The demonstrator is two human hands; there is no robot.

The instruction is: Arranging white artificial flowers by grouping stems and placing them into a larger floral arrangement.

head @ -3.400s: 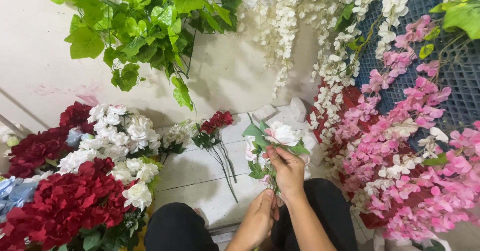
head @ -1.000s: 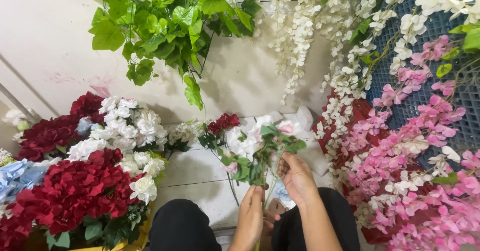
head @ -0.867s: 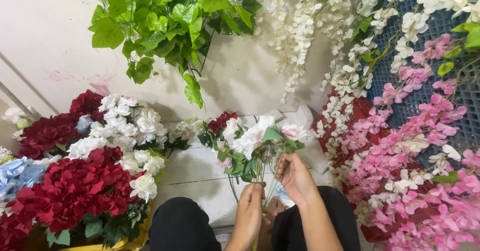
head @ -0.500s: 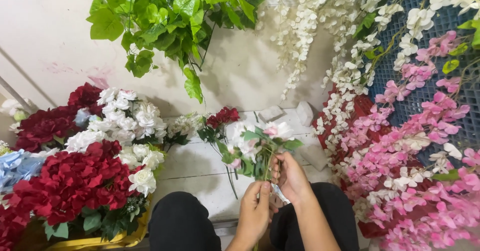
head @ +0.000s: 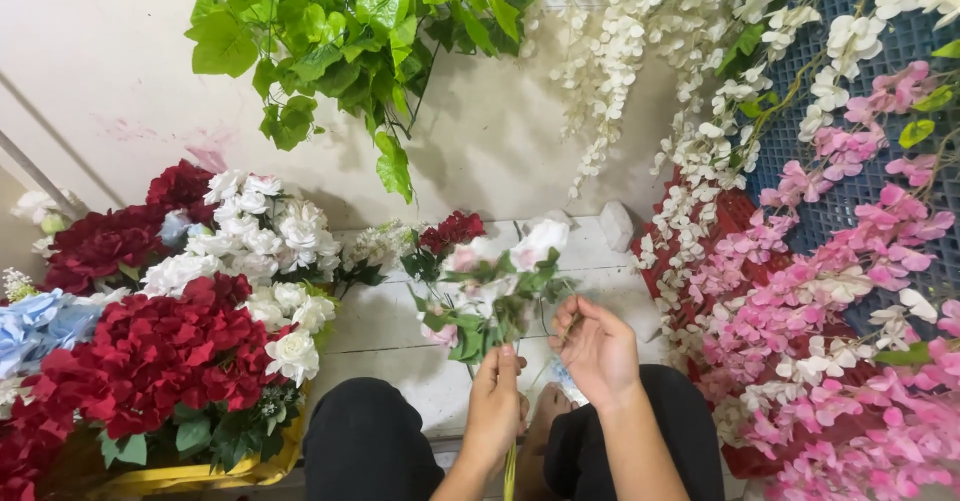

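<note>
Green-leaved bouquet [head: 487, 291] of pink and white blooms held low over the floor [head: 390, 331], left hand [head: 495, 401] clamped on the stems, right hand [head: 597, 346] loosely curled beside. Mid-assembly, seemingly; next calls for 1 steady grip while adjusting stems.

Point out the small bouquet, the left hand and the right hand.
small bouquet [head: 490, 291], head view, on its leaves and blooms.
left hand [head: 496, 406], head view, back of hand.
right hand [head: 598, 351], head view, back of hand.
</note>
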